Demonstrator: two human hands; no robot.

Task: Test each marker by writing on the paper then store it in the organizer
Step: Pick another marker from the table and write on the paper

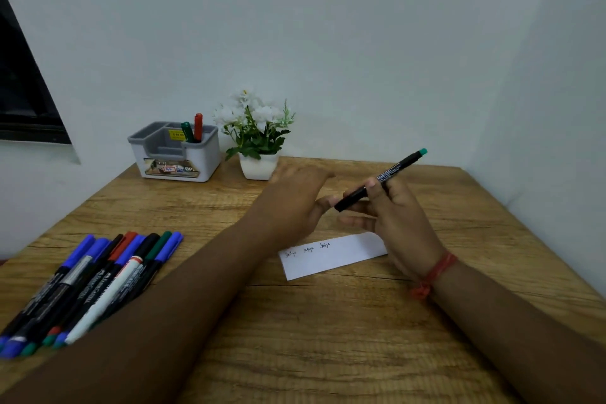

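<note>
Wooden table [328, 338]: flowerpot [258, 165] beside organizer [175, 154], loose markers [91, 285] left.

Paper strip [331, 256] on the tabletop [328, 338]: three small handwritten words, each apparently reading "Satya". Organizer [175, 152]: front label with the letters "OP" legible, remaining print blurred; yellow inner sticker unreadable. Black marker in the loose pile [88, 292]: barrel print reading "Faber-Castell". Print on the held marker [380, 179]: illegible.
</note>
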